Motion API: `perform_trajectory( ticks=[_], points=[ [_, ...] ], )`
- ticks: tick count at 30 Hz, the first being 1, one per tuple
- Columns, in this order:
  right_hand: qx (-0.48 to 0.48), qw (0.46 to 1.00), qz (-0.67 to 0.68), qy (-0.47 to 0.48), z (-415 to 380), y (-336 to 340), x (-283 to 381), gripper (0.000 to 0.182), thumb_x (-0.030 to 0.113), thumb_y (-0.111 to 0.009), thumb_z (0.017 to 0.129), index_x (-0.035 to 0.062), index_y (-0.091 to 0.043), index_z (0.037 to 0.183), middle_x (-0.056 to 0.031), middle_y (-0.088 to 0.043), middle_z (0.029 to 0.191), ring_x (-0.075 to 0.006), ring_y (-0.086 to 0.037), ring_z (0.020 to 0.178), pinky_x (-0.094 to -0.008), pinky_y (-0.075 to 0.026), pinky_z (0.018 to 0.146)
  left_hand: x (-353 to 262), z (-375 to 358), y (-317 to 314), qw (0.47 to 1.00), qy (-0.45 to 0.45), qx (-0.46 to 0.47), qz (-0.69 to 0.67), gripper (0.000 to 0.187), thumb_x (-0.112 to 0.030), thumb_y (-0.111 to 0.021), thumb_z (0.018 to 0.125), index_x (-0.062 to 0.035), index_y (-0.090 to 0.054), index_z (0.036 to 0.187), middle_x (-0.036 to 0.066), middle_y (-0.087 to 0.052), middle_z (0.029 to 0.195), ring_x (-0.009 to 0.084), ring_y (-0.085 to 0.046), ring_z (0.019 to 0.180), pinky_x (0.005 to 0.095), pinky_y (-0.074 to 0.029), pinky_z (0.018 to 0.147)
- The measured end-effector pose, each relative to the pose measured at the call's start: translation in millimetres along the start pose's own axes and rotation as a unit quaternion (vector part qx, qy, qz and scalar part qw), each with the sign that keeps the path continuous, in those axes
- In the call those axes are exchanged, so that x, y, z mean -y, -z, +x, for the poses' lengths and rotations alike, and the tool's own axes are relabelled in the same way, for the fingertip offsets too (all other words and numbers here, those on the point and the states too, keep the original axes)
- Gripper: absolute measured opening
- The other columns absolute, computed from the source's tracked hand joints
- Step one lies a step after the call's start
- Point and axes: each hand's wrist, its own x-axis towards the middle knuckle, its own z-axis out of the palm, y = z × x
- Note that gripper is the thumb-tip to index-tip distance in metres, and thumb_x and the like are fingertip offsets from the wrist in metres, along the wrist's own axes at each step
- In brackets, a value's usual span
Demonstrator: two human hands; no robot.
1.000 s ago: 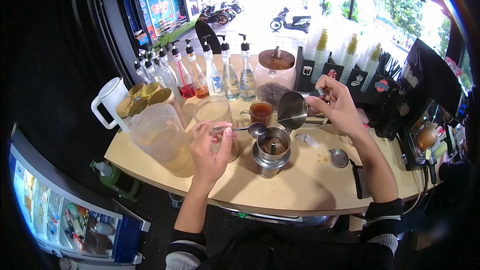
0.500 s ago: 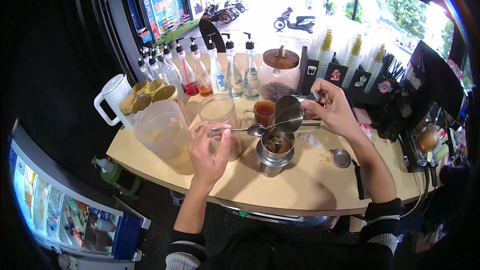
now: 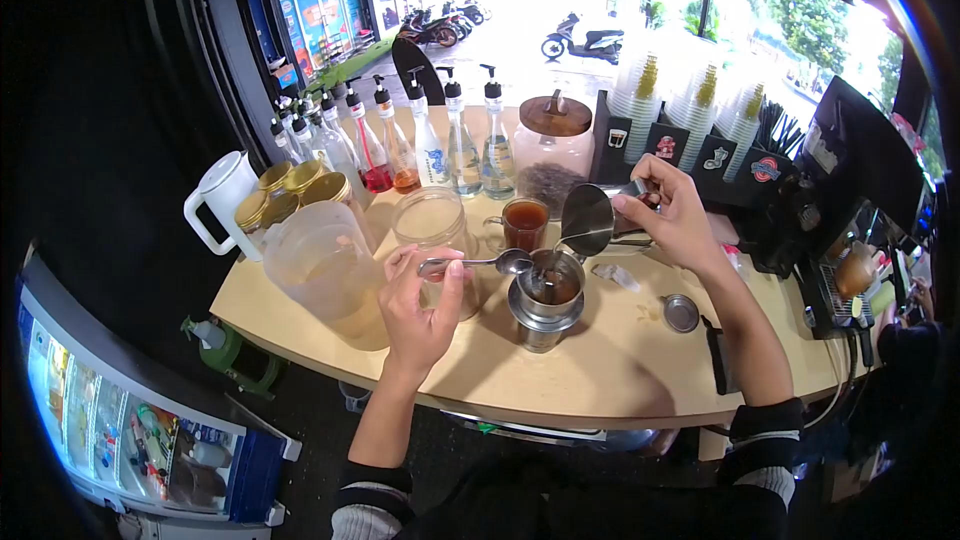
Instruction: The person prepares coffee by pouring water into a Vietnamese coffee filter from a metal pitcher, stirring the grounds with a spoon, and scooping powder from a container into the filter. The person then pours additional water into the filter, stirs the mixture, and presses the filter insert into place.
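Note:
My left hand (image 3: pixel 422 315) pinches a metal spoon (image 3: pixel 512 261) by its handle, the bowl held at the near-left rim of a metal drip filter (image 3: pixel 545 312). The filter stands upright on the counter with brownish liquid and dark grounds inside. In my right hand (image 3: pixel 672 215) is the handle of a small metal pitcher (image 3: pixel 587 222), tilted to the left above the filter. A thin stream runs from its lip past the spoon into the filter. Just behind stands a glass mug (image 3: pixel 525 228) of reddish-brown drink. An open clear jar (image 3: pixel 430 225) is behind my left hand.
A frosted plastic jug (image 3: pixel 325 265) and a white kettle (image 3: pixel 228 202) stand to the left. Pump bottles (image 3: pixel 462 155) and a wooden-lidded jar (image 3: pixel 555 155) line the back. Cup stacks (image 3: pixel 690 115) are at back right. A small metal lid (image 3: pixel 681 313) lies on the right of the counter (image 3: pixel 620 380).
The pitcher has shifted slightly up and right over the filter. Liquid in the filter looks higher. The spoon stays nearly in place, and the whole view has moved a little.

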Motion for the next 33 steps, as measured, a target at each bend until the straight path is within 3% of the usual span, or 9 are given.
perform_trajectory(
  ticks=[10, 12, 13, 15, 16, 22, 27, 33],
  points=[
    [-0.007, 1.0, -0.01, -0.002, -15.1, 13.1, 3.8, 0.027, 0.007, -0.068, 0.081, 0.0059, -0.042, 0.074, 0.0053, -0.031, 0.067, -0.0037, -0.031, 0.062, -0.0225, -0.028, 0.054, -3.2, 0.8, -7.8, 1.0, 0.008, 0.008, -0.007, 0.013, -0.015, -0.056, 0.09, -0.0041, -0.063, 0.091, 0.005, -0.068, 0.072, 0.0185, -0.06, 0.08, 0.0388, -0.035, 0.097],
    [-0.023, 0.987, 0.138, -0.079, -21.5, 15.5, -2.3, 0.023, 0.006, -0.067, 0.083, 0.0067, -0.044, 0.076, 0.0054, -0.039, 0.067, -0.0027, -0.04, 0.063, -0.0204, -0.035, 0.057, -3.1, 0.7, -8.8, 1.0, 0.007, 0.004, -0.003, 0.014, -0.016, -0.056, 0.09, -0.0042, -0.063, 0.091, 0.005, -0.068, 0.072, 0.0188, -0.06, 0.08, 0.0391, -0.035, 0.098],
    [-0.023, 0.987, 0.138, -0.078, -26.4, 16.4, -4.4, 0.023, 0.006, -0.067, 0.083, 0.0067, -0.044, 0.076, 0.0054, -0.039, 0.067, -0.0027, -0.04, 0.063, -0.0204, -0.035, 0.057, -3.8, 1.0, -8.9, 1.0, 0.006, 0.004, -0.003, 0.014, -0.016, -0.056, 0.09, -0.0042, -0.063, 0.091, 0.005, -0.068, 0.072, 0.0188, -0.06, 0.08, 0.0391, -0.035, 0.098],
    [-0.074, 0.959, 0.238, -0.136, -40.0, 18.9, -10.7, 0.019, 0.005, -0.066, 0.083, 0.007, -0.047, 0.079, 0.0033, -0.05, 0.071, -0.0034, -0.051, 0.067, -0.0189, -0.042, 0.059, -5.5, 1.3, -8.8, 1.0, -0.001, 0.003, -0.005, 0.014, -0.016, -0.056, 0.091, -0.0044, -0.064, 0.091, 0.005, -0.068, 0.072, 0.0188, -0.06, 0.079, 0.0393, -0.035, 0.098],
    [-0.093, 0.957, 0.247, -0.117, -47.9, 21.2, -25.2, 0.015, 0.005, -0.065, 0.084, 0.0067, -0.05, 0.081, -0.001, -0.057, 0.075, -0.0066, -0.056, 0.068, -0.0219, -0.047, 0.057, -5.4, 0.9, -9.0, 1.0, -0.001, 0.002, -0.005, 0.014, -0.016, -0.056, 0.091, -0.0044, -0.064, 0.091, 0.005, -0.068, 0.072, 0.0188, -0.06, 0.079, 0.0393, -0.035, 0.098],
    [-0.171, 0.88, 0.384, -0.221, -108.9, 12.0, -98.9, 0.012, 0.002, -0.056, 0.086, 0.0064, -0.048, 0.079, -0.0039, -0.053, 0.069, -0.0132, -0.053, 0.059, -0.0309, -0.047, 0.055, -6.0, -0.3, -11.9, 1.0, -0.028, 0.002, -0.007, 0.013, -0.015, -0.056, 0.09, -0.0049, -0.064, 0.092, 0.005, -0.068, 0.072, 0.0188, -0.06, 0.078, 0.0396, -0.034, 0.098],
    [-0.185, 0.856, 0.425, -0.231, -139.3, -17.6, -144.8, 0.015, 0.001, -0.056, 0.085, 0.0057, -0.047, 0.076, -0.005, -0.05, 0.066, -0.0165, -0.05, 0.056, -0.0313, -0.044, 0.057, -6.3, -0.6, -25.0, 0.997, -0.073, 0.006, -0.038, 0.008, -0.012, -0.063, 0.086, -0.0079, -0.066, 0.091, 0.001, -0.067, 0.072, 0.0169, -0.06, 0.07, 0.0385, -0.039, 0.088],
    [-0.195, 0.82, 0.481, -0.241, -149.3, -38.3, -162.7, 0.014, 0.0, -0.057, 0.084, 0.0058, -0.047, 0.075, -0.0041, -0.052, 0.069, -0.0154, -0.05, 0.062, -0.0299, -0.044, 0.06, -6.9, -4.1, -33.8, 0.991, -0.125, 0.029, -0.029, 0.012, -0.011, -0.067, 0.082, -0.0108, -0.067, 0.093, 0.001, -0.061, 0.072, 0.0175, -0.059, 0.07, 0.0397, -0.04, 0.088]
  ],
)
